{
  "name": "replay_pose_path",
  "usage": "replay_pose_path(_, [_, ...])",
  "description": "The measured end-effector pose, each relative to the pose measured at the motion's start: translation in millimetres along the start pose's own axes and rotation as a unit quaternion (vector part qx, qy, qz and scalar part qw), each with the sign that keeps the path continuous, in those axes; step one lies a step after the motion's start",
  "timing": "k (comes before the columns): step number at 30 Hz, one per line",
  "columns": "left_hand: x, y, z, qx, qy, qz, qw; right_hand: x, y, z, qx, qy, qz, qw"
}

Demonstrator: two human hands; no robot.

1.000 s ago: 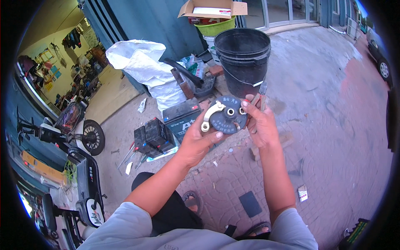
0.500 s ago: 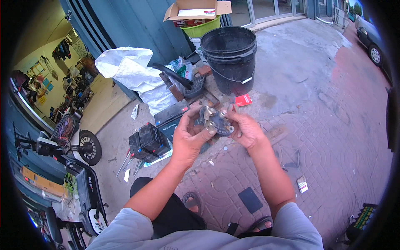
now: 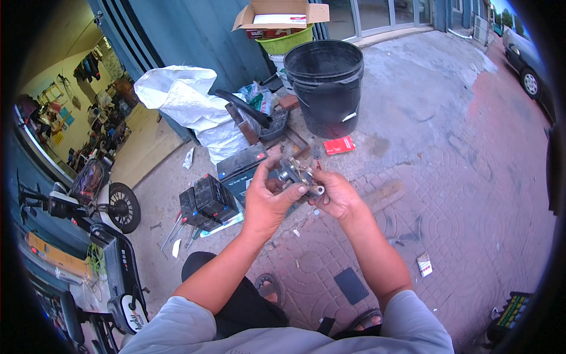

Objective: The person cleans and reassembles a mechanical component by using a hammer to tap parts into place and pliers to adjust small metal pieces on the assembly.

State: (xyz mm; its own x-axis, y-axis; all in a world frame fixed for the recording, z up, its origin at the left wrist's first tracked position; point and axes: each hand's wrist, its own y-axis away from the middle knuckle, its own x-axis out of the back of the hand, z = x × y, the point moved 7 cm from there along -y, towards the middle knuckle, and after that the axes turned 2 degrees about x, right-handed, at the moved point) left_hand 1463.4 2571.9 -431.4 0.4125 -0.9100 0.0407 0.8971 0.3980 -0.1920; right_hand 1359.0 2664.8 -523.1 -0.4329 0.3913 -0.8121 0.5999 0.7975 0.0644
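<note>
One dark metal part with pale fittings [image 3: 292,171] is held up above the paving, clamped between the left hand [image 3: 266,200] on one side and the right hand [image 3: 337,196] on the other. The fingers cover much of its rim, and its far face is turned away. A small red bit shows by the right fingertips, too little to identify.

Behind the left hand stands a large battery [image 3: 243,161]; that hand hides some of the pale lettering on its side. Smaller black batteries [image 3: 213,196] stand nearby. A red packet [image 3: 339,145] lies before a black bucket [image 3: 324,88], its print too small to read. On the right, a white packet [image 3: 424,265] carries reddish marks, also unclear.

Farther out, a scooter [image 3: 125,274] bears dark lettering on a white panel. The cardboard box [image 3: 318,13] is cut off at the top, and a car [image 3: 525,59] by the dark rim.
</note>
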Motion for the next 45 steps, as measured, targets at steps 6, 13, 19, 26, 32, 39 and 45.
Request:
replay_pose_path(6, [16, -11, -19, -0.055, -0.135, 0.04, 0.988, 6, -5, 10, 0.0, 0.029, 0.032, 0.999])
replay_pose_path(13, [6, -10, -29, 0.101, 0.158, 0.005, 0.982, -19, 2, 32, -0.018, 0.011, 0.049, 0.999])
replay_pose_path(19, [15, -12, -19, 0.113, 0.198, 0.074, 0.971, -26, -2, 39, -0.036, 0.064, -0.017, 0.997])
replay_pose_path(26, [61, -34, 6, 0.004, 0.273, 0.143, 0.951, -32, 17, 6, 0.022, 0.107, 0.041, 0.993])
replay_pose_path(32, [90, -42, 14, 0.003, 0.241, 0.163, 0.957, -70, 49, -4, -0.043, 0.186, -0.169, 0.967])
replay_pose_path(39, [104, -46, 20, -0.016, 0.242, 0.144, 0.959, -104, 74, 24, -0.126, 0.222, -0.259, 0.932])
replay_pose_path(45, [102, -43, 25, -0.019, 0.223, 0.143, 0.964, -112, 77, 41, -0.148, 0.2, -0.293, 0.923])
